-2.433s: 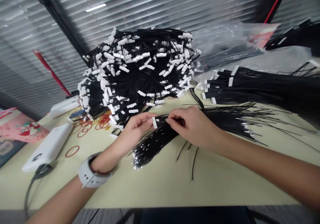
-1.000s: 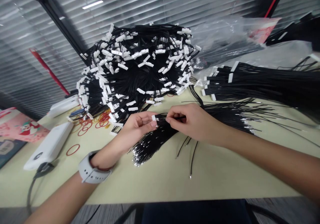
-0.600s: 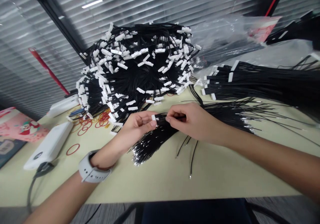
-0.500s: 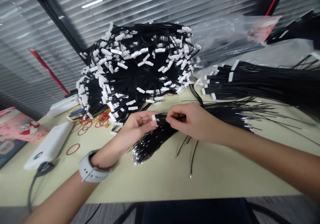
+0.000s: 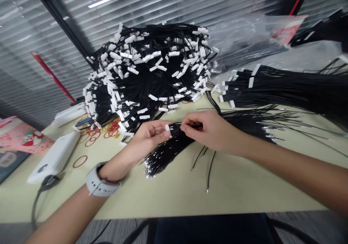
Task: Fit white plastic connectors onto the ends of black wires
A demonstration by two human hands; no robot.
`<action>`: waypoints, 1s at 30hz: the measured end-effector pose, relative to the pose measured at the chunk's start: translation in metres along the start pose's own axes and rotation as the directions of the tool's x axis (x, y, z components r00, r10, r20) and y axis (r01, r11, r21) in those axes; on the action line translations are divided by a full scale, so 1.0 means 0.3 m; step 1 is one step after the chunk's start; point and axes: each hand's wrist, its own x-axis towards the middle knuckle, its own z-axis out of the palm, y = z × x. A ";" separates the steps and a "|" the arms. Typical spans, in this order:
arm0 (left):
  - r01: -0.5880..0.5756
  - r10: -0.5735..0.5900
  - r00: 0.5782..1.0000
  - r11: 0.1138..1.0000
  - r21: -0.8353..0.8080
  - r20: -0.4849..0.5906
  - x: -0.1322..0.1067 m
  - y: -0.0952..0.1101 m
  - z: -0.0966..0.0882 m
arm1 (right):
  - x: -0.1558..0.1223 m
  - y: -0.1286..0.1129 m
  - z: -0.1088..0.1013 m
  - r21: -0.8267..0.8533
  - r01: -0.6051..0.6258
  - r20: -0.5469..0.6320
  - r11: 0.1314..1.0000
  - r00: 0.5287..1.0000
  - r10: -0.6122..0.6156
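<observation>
thumb of the left hand (image 5: 145, 137) has slid lower across the connector (image 5: 167, 127) since the earliest frame, while the right hand (image 5: 212, 129) keeps nearly the same pose. left grip is closed in a pinch on the white connector, above the bundle (image 5: 165, 153); right grip is pinched together on black wire (image 5: 176, 126) running toward it, strand count unclear. bundle lies on the desk (image 5: 152, 204), silver tips to the left, in front of the pile (image 5: 154, 81).
</observation>
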 end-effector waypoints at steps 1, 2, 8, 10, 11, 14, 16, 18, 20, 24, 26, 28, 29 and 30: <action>0.000 0.000 1.000 1.000 -0.003 0.004 0.000 0.001 0.000 | 0.000 0.000 0.000 0.002 0.000 -0.001 1.000 1.000 0.000; -0.001 0.001 1.000 1.000 -0.006 0.006 0.000 0.002 0.000 | 0.000 -0.001 -0.001 0.006 0.000 -0.001 1.000 1.000 0.000; 0.010 -0.010 0.999 1.000 0.011 0.032 -0.002 0.011 0.002 | -0.003 -0.006 -0.004 0.036 -0.017 0.011 0.999 1.000 0.017; 0.008 -0.008 0.999 1.000 0.016 0.033 -0.002 0.011 0.002 | -0.004 -0.006 -0.005 0.045 -0.022 0.010 0.999 1.000 0.022; 0.008 -0.009 1.000 1.000 0.016 0.030 -0.002 0.011 0.002 | -0.004 -0.006 -0.005 0.049 -0.026 0.010 0.998 1.000 0.025; 0.009 -0.009 1.000 1.000 0.002 0.021 -0.001 0.008 0.002 | -0.002 -0.004 -0.004 0.061 -0.033 0.011 0.998 0.999 0.033; 0.009 -0.009 1.000 1.000 -0.007 0.019 -0.001 0.006 0.002 | -0.001 -0.002 -0.002 0.068 -0.034 0.013 0.997 0.999 0.033; 0.011 -0.011 1.000 1.000 -0.011 0.024 -0.002 0.005 0.002 | 0.000 -0.001 -0.002 0.075 -0.036 0.015 0.996 0.999 0.035; 0.004 -0.003 1.000 1.000 -0.012 0.028 -0.003 0.005 0.002 | -0.001 -0.002 -0.002 0.083 -0.044 0.017 0.996 0.999 0.043; -0.001 0.001 1.000 1.000 -0.006 0.018 -0.003 0.003 0.000 | -0.002 -0.006 -0.005 0.083 -0.053 0.024 0.995 0.998 0.051; 0.005 -0.005 1.000 1.000 0.000 0.025 -0.002 0.001 -0.002 | -0.002 -0.007 -0.005 0.080 -0.052 0.028 0.995 0.998 0.050; -0.004 0.004 1.000 1.000 0.006 0.030 -0.002 -0.001 -0.003 | -0.002 -0.005 -0.004 0.078 -0.055 0.033 0.995 0.998 0.053; -0.008 0.008 1.000 1.000 0.010 0.027 -0.001 -0.003 -0.004 | -0.002 -0.004 -0.003 0.073 -0.057 0.035 0.996 0.998 0.054; -0.009 0.009 1.000 1.000 0.013 0.023 -0.001 -0.004 -0.004 | -0.002 -0.002 -0.003 0.066 -0.057 0.036 0.996 0.998 0.055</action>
